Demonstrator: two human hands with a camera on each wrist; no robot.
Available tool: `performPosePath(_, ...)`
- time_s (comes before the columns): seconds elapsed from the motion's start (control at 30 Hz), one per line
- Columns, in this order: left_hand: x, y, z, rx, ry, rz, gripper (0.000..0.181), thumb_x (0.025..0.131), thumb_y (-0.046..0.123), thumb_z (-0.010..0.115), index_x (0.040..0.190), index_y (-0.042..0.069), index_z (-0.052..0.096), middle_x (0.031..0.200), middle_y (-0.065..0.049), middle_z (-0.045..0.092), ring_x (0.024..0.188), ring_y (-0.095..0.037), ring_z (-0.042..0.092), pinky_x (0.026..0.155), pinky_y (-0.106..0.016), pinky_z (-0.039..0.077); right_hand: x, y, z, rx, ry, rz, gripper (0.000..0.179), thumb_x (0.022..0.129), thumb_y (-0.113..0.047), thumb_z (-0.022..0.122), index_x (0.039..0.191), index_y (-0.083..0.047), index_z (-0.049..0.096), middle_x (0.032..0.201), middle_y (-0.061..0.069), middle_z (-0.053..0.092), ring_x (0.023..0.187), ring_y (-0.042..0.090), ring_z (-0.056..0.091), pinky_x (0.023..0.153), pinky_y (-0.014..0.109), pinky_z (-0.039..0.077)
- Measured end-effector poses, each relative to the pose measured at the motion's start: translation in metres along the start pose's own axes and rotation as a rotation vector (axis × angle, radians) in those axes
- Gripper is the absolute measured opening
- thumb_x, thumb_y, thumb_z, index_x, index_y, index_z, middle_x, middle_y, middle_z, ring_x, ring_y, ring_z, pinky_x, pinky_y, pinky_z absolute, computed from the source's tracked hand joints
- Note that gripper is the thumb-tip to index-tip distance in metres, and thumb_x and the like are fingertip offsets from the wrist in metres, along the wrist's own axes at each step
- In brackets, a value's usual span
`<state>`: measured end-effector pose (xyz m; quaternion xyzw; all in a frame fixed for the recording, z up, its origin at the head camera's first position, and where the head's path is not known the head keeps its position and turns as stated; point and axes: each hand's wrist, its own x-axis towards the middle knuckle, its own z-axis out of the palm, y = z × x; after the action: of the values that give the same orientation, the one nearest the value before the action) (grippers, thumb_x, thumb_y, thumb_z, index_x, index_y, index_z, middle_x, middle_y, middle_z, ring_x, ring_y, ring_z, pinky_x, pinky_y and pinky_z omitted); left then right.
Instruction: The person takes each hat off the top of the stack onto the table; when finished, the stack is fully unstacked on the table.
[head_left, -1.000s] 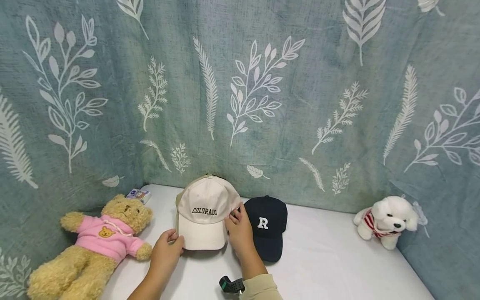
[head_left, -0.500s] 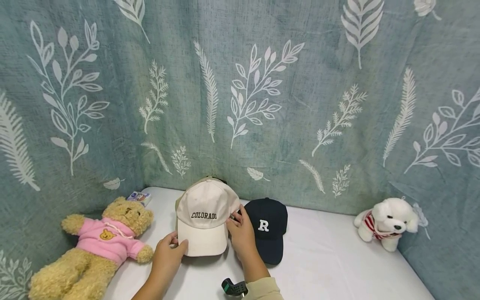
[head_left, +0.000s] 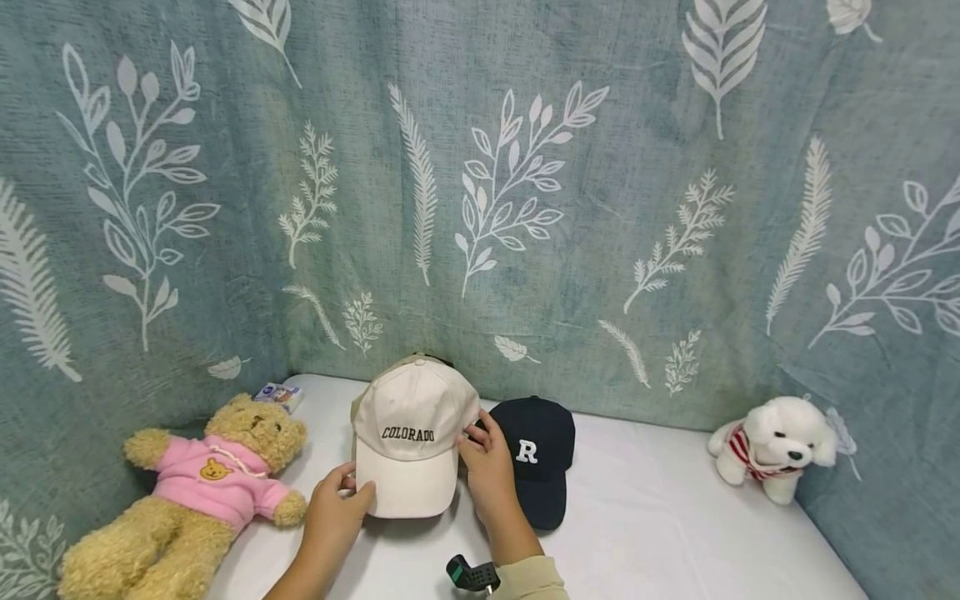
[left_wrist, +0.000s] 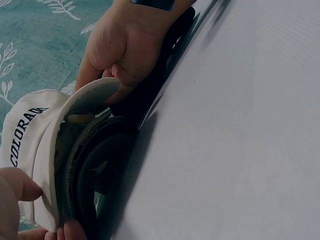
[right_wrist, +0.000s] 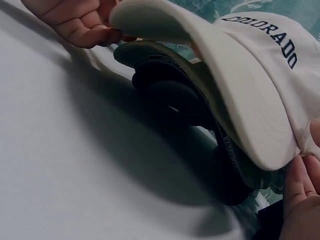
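Observation:
A cream baseball cap (head_left: 416, 404) lettered COLORADO faces me, tilted, on top of a stack of caps. My left hand (head_left: 337, 504) pinches the left edge of its brim, thumb above and fingers below. On the other side my right hand (head_left: 489, 467) pinches the cap's side, where crown and brim meet. Underneath, the right wrist view shows an olive cap brim (right_wrist: 137, 52) and a dark cap (right_wrist: 172, 95), with a gap below the cream brim. A navy cap (head_left: 538, 425) with a white R lies beside the stack, partly behind my right hand.
A teddy bear (head_left: 213, 479) in a pink hoodie lies at left, with a small printed packet (head_left: 279, 395) behind its head. At far right stands a white toy dog (head_left: 783, 442). A leaf-patterned curtain (head_left: 525, 317) backs the white table (head_left: 645, 533).
The cream cap's brim has come slightly lower and toward me, with both hands keeping their grip. The right hand has shifted a little to the right. The navy cap and toys stay put.

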<state>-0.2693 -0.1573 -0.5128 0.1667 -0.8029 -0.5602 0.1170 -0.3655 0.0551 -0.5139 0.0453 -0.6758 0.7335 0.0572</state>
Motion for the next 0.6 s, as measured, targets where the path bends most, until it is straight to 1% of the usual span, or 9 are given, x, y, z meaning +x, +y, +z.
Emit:
performPosePath(0.07, -0.0009, 0.0003, -0.0005, 0.001, -0.005, 0.0, 0.058, 0.094, 0.022, 0.07, 0.143, -0.004, 0.056, 0.115, -0.016, 0.058, 0.101, -0.028, 0.057, 0.071, -0.029, 0.052, -0.0006, -0.0016, -0.0008, 0.021, -0.005, 0.004, 0.066, 0.101, -0.011, 0.068, 0.16, -0.013, 0.039, 0.135, 0.016, 0.06, 0.115, 0.018, 0.063, 0.09, 0.02, 0.054)
performPosePath(0.2, -0.003, 0.0012, -0.0007, -0.016, -0.02, 0.003, 0.058, 0.093, 0.021, 0.069, 0.143, -0.004, 0.055, 0.115, -0.015, 0.055, 0.098, -0.025, 0.059, 0.069, -0.028, 0.053, -0.0028, -0.0045, -0.0031, 0.058, -0.003, 0.001, 0.061, 0.101, -0.008, 0.068, 0.157, -0.01, 0.044, 0.131, 0.017, 0.062, 0.116, 0.017, 0.063, 0.093, 0.018, 0.053)
performPosePath(0.4, -0.0045, 0.0046, 0.0011, -0.095, -0.053, 0.019, 0.056, 0.093, 0.016, 0.069, 0.143, -0.006, 0.054, 0.113, -0.013, 0.051, 0.087, -0.018, 0.056, 0.061, -0.025, 0.051, -0.0032, -0.0086, -0.0063, 0.067, 0.009, -0.012, 0.052, 0.101, -0.008, 0.068, 0.148, 0.002, 0.051, 0.129, 0.018, 0.061, 0.111, 0.015, 0.06, 0.092, 0.017, 0.051)
performPosePath(0.6, -0.0051, 0.0081, 0.0021, -0.137, -0.071, 0.016, 0.057, 0.093, 0.014, 0.068, 0.144, -0.005, 0.053, 0.114, -0.012, 0.048, 0.079, -0.015, 0.052, 0.057, -0.024, 0.048, 0.0002, -0.0097, -0.0078, 0.073, 0.022, 0.004, 0.046, 0.099, -0.007, 0.07, 0.142, 0.003, 0.058, 0.128, 0.017, 0.062, 0.109, 0.014, 0.061, 0.091, 0.018, 0.052)
